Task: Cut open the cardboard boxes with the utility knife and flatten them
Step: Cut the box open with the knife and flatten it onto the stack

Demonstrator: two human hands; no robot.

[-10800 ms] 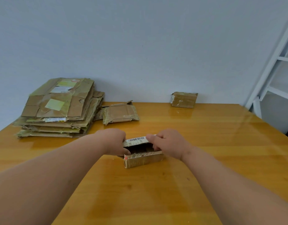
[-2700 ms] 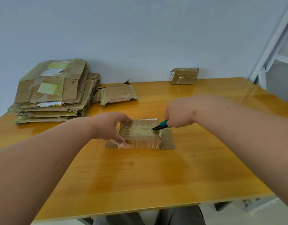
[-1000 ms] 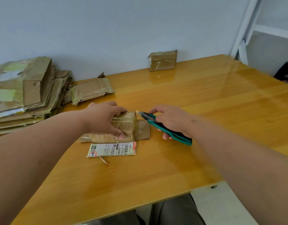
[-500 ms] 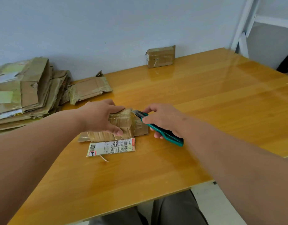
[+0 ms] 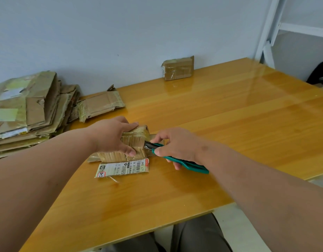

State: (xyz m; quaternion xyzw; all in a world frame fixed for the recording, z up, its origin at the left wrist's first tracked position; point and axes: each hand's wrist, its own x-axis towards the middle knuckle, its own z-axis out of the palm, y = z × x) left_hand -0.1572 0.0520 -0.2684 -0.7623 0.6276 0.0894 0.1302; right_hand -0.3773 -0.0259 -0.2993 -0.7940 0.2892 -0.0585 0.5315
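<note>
While the left hand (image 5: 111, 138) grips the small taped box (image 5: 134, 140) mid-table, the right hand (image 5: 177, 145) is wrapped round a green utility knife (image 5: 177, 159), tip at the box's right end. Labelled flap (image 5: 122, 168) lies flat in front. Flattened stack (image 5: 28, 110) far left; sealed box (image 5: 178, 68) by the wall.

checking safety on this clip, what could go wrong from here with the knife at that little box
1. The left hand grips the small box, its thumb just beside the utility knife tip; a slip could likely cut it.
2. The box is small and the table looks glossy, so it may skid under the push.
3. The right hand holds the knife near its front, so fingers might slide toward the blade.
</note>
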